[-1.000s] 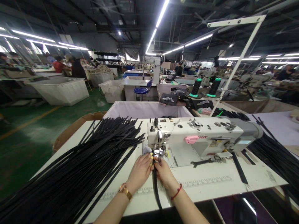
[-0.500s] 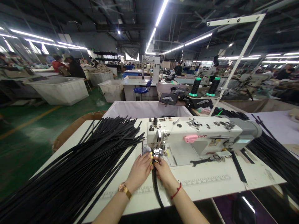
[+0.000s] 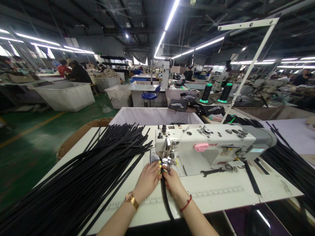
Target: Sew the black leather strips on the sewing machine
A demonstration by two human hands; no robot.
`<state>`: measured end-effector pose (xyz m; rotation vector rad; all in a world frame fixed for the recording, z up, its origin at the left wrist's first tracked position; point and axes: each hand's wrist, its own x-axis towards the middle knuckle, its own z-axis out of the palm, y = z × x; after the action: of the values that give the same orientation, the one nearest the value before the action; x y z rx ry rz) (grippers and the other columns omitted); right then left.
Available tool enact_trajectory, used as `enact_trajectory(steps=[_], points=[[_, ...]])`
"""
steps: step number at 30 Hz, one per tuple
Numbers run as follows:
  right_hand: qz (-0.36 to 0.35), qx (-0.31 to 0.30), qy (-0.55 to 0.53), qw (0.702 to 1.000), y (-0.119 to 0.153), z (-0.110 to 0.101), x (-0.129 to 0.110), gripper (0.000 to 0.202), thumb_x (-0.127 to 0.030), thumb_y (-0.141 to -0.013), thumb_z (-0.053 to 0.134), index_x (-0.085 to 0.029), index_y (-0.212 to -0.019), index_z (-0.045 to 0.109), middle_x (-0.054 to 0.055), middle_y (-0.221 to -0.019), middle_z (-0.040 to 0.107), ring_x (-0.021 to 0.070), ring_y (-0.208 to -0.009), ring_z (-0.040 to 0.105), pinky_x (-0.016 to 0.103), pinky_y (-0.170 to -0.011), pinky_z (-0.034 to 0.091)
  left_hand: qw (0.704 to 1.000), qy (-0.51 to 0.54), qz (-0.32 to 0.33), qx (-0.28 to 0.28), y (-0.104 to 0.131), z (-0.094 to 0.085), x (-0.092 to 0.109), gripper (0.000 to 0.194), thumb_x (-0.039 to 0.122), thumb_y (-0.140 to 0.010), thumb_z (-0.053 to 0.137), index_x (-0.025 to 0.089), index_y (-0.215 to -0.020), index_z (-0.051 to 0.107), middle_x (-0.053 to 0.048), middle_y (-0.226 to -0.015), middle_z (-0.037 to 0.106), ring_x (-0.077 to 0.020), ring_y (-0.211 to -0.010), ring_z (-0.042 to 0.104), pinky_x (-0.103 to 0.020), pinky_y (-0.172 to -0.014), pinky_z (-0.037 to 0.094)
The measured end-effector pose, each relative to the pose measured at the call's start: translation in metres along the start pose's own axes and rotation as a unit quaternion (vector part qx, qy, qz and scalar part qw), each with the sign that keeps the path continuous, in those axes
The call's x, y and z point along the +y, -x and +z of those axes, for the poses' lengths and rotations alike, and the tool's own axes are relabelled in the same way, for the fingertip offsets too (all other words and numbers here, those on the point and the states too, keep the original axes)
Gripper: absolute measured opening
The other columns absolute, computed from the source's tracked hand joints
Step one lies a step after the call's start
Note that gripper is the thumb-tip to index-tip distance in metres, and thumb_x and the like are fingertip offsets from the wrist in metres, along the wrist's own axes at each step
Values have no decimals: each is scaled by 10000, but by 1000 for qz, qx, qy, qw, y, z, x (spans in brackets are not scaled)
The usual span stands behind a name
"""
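A narrow black strap [image 3: 165, 196] runs from the table's front edge up to the presser foot [image 3: 166, 161] of a white sewing machine [image 3: 182, 139]. My left hand [image 3: 149, 178], with a gold watch at the wrist, presses its fingertips on the strap's left side close to the foot. From the right, my right hand [image 3: 173, 182] pinches the same strap between thumb and fingers. A small dark metal piece shows by the right fingertips; I cannot tell what it is. The strap's end under the foot is hidden.
Many loose black straps [image 3: 81, 177] cover the table's left side. An open-end wrench [image 3: 213, 171] lies before the machine, and a ruler scale [image 3: 216, 191] runs along the tabletop. Two black thread cones [image 3: 206, 93] stand behind. A white-lined bin [image 3: 157, 115] adjoins the far edge.
Both hands stay at the presser foot with the strap between them. The view has shifted very slightly; nothing else near the hands has visibly moved.
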<state>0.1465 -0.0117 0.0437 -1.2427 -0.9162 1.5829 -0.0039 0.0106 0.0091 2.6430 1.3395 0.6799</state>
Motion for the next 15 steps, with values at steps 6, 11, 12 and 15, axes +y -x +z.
enact_trajectory(steps=[6, 11, 12, 15], points=[[-13, 13, 25, 1000, 6, -2, -1, 429, -194, -727, 475, -139, -1145, 554, -40, -556, 555, 39, -377, 250, 177, -375, 140, 1000, -5, 0, -3, -1, -2, 2, 431, 165, -904, 474, 200, -1333, 490, -74, -1403, 506, -260, -1312, 425, -509, -1080, 348], [-14, 19, 46, 999, 13, -5, 0, 435, -194, -740, 486, -140, -1162, 578, -7, -607, 632, 51, -359, 285, 201, -378, 151, 1000, -9, 7, 6, 0, 0, 2, 414, 170, -915, 441, 207, -1323, 503, -74, -1384, 525, -260, -1300, 440, -507, -1072, 360], [-11, 19, 48, 999, 14, -6, 0, 444, -194, -742, 488, -140, -1174, 575, 2, -623, 648, 52, -357, 287, 206, -380, 152, 1000, -11, 8, 6, 1, 1, 2, 410, 176, -918, 439, 205, -1322, 505, -75, -1386, 523, -262, -1299, 442, -507, -1073, 360], [-7, 10, 56, 998, 19, -9, 2, 461, -200, -750, 494, -137, -1202, 566, 14, -649, 666, 55, -362, 295, 214, -382, 155, 1000, -12, 10, 7, 3, 3, 2, 402, 183, -921, 439, 199, -1317, 508, -80, -1396, 511, -263, -1298, 442, -511, -1076, 356]])
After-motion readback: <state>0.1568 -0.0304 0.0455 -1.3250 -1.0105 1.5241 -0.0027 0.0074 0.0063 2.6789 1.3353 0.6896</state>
